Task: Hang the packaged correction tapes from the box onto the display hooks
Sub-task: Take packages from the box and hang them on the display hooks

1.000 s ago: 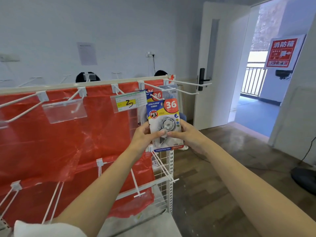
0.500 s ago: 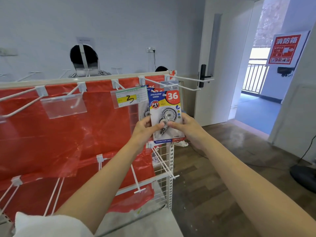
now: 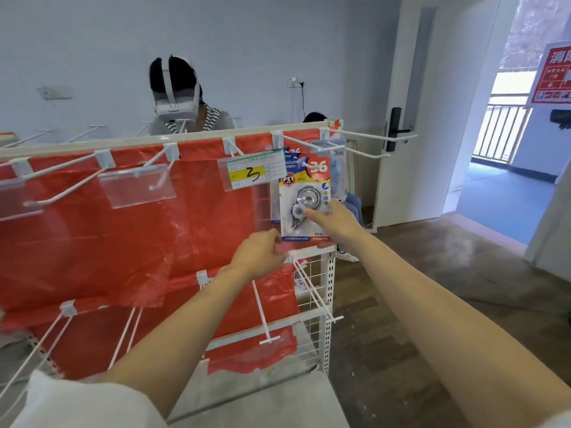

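A packaged correction tape, yellow and blue with a red "36" badge, hangs on a white display hook at the top right of the rack, in front of more such packages. My right hand touches the front of the package with straight fingers, the index fingertip on the clear blister. My left hand is just below the package's lower left corner, fingers loosely curled, with nothing visibly held. The box is out of view.
Empty white hooks stick out toward me along the top rail and lower rows of the red-backed rack. A price tag marked "3" hangs left of the package. A person with a headset stands behind the rack. An open doorway is at right.
The package went up onto the hook and now hangs there. My left hand dropped from its left edge to below its corner. My right hand's grip loosened to a touch.
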### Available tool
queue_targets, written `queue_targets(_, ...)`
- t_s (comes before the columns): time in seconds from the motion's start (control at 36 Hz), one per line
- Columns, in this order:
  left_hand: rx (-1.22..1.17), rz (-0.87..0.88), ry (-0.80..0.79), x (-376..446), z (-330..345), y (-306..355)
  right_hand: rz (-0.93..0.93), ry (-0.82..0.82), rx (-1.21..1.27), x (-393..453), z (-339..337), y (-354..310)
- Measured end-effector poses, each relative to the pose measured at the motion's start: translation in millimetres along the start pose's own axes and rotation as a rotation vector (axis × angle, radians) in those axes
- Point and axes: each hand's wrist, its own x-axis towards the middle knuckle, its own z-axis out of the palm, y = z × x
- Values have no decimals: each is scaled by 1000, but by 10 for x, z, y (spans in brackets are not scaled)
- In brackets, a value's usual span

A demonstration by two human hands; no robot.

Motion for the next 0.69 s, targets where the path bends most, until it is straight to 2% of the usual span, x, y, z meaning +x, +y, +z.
queue_targets(0.19,107,-65,70,-11,-126,-137,23,-6,-263,344,108,-7)
queue_targets(0.33,107,-113,88,-39,-194,-191,28,-8,-360,576,121,22)
queue_targets(0.44,107,-131,96,-67,-250,-193,60,-11,-412,720,90,-61)
queue_targets(0.56,98,-150,116,-93,-286,-164,4,0,-394,786,56,-147)
queue_targets(0.69,100,-164,95,-136,-255,-127,29,-22,-363,727,79,28)
